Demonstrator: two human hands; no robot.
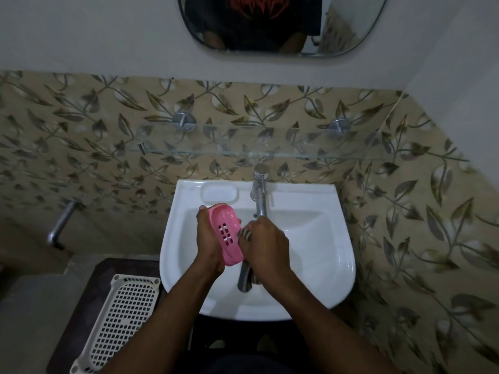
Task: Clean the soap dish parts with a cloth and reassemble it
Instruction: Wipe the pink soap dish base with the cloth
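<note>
A pink oval soap dish part [226, 233] with drain slots is held tilted over the white basin [318, 238]. My left hand [209, 238] grips it from the left side and underneath. My right hand [266, 247] is closed on a striped grey cloth [245, 234] and presses it against the right edge of the pink part. The cloth's tail [246, 276] hangs down under my right wrist into the basin. No other soap dish part is visible.
A chrome tap [259, 193] stands at the basin's back, just above my right hand. A moulded soap recess [219, 194] lies left of it. A white perforated basket [121, 319] sits on a dark surface at lower left. A glass shelf [270, 152] and mirror [270, 25] hang above.
</note>
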